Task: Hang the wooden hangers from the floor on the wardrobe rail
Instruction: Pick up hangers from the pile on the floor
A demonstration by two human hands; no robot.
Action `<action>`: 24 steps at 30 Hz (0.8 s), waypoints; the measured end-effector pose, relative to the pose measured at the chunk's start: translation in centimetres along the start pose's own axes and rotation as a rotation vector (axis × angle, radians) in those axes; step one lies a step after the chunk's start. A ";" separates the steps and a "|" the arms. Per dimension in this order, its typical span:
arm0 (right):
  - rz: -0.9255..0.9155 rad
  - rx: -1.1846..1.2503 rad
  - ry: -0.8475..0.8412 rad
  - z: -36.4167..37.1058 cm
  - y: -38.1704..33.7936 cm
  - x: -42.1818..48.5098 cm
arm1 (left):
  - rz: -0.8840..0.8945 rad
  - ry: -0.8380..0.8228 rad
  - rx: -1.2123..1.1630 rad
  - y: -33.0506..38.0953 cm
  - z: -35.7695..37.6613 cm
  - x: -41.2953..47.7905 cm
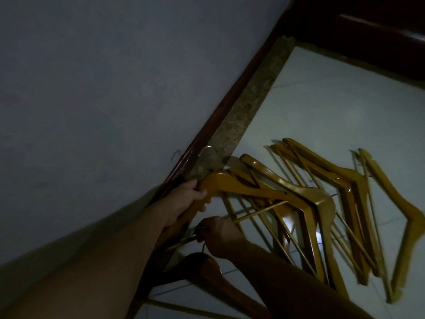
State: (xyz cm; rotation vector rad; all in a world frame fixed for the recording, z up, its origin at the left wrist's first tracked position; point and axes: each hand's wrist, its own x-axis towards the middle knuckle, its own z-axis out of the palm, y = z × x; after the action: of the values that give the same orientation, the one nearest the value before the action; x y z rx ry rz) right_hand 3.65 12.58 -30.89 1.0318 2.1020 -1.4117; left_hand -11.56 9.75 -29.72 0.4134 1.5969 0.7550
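**On the floor by the wall: two hands among the hangers**

At the foot of the grey wall [92, 88], where a dark skirting board [207, 139] and a speckled stone strip [248, 107] edge the pale tiled floor [333, 111], the wooden hangers [345, 203] lie in a loose, overlapping heap. They spread from the middle of the view out to the right, and the rightmost hanger [402, 215] lies a little apart from the others.

The left hand [186, 199] comes in from the near left. Its fingers and thumb are wrapped round the shoulder end of one light hanger [241, 189] at the left edge of the heap. A metal hook [208, 149] shows just beyond that hand, over the stone strip.

The right hand [218, 233] sits just nearer than the left, with its fingers curled tight. The end of a thin crossbar [259, 210] runs into its grip. So does a dark wire hook from a darker hanger [207, 268] lying close below it (which of the two it actually holds cannot be told).

The light is very poor and the right side of the heap is smeared by blur, so the hangers there cannot be counted. The right forearm covers the near ends of several of them. The darker hanger is cut off by the bottom edge. A dark wooden mass [379, 31] fills the far right corner, too dim to identify.
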 end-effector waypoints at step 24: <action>-0.085 0.165 0.179 -17.7 -4.8 -10.7 | 0.242 -0.105 0.286 8.8 3.3 -6.4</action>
State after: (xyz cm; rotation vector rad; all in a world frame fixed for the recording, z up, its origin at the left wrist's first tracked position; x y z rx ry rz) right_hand 8.18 23.90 -13.50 1.1845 2.2077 -1.6101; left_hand -8.58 12.65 -19.15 0.8524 1.5762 0.6740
